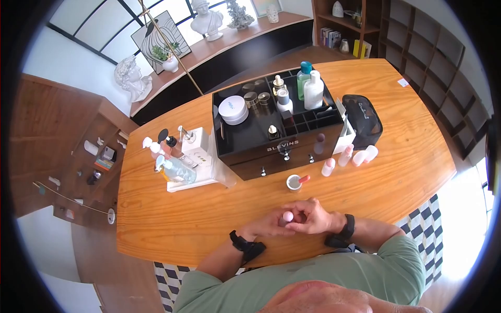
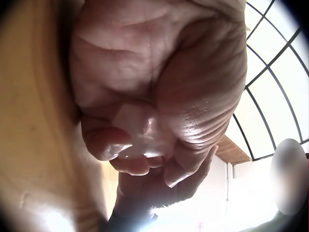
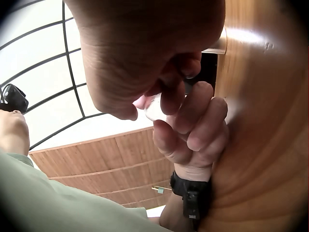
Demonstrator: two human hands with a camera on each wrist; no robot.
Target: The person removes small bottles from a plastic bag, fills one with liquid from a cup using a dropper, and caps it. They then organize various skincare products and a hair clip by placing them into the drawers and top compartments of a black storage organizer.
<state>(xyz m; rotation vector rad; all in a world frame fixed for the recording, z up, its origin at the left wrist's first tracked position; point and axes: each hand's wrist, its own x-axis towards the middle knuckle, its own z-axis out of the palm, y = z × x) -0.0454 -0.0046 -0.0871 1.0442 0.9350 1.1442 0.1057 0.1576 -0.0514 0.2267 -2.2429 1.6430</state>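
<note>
A small clear bottle with a round pale pink top (image 1: 288, 216) stands between both hands, close to the table's near edge. Its see-through body (image 2: 142, 130) lies in the curled fingers of my left hand (image 1: 267, 222), seen from the palm side in the left wrist view. My right hand (image 1: 314, 217) meets it from the other side; in the right wrist view its thumb and fingers pinch around the pink end of the bottle (image 3: 155, 108), partly hiding it. The fingers of both hands nearly meet there.
Beyond the hands are a white cup (image 1: 293, 182) with a red-tipped item, and a black organizer (image 1: 282, 156) bearing bottles and jars. Pink bottles (image 1: 328, 167) and a black case (image 1: 362, 120) stand right; pump bottles (image 1: 180, 171) on a white tray (image 1: 201, 180) stand left.
</note>
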